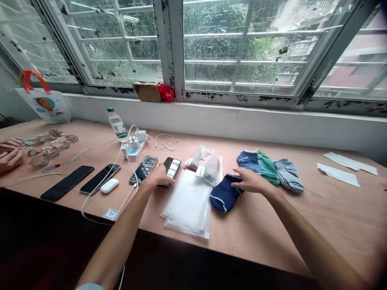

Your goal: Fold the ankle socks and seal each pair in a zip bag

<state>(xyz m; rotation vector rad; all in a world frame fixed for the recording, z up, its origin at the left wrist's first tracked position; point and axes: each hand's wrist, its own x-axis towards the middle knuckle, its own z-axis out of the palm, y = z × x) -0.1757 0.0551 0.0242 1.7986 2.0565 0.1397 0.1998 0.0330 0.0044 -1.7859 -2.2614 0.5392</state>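
Forearms [121, 231] nearest, I note left hand [157, 175] part-curled by a phone [173, 166], right hand [248, 180] half-bent at navy socks [224, 198], hold unclear for both; these and other socks [268, 169] lie unbagged beside flat, seemingly unfilled bags [189, 203], one bag [207, 157] looking filled.

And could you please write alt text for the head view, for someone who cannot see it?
A person's right hand is at navy socks beside other folded socks on a table, while the left hand is over a phone. Translucent plastic bags lie between the hands; farther left are more phones, a power strip and another person's hands.
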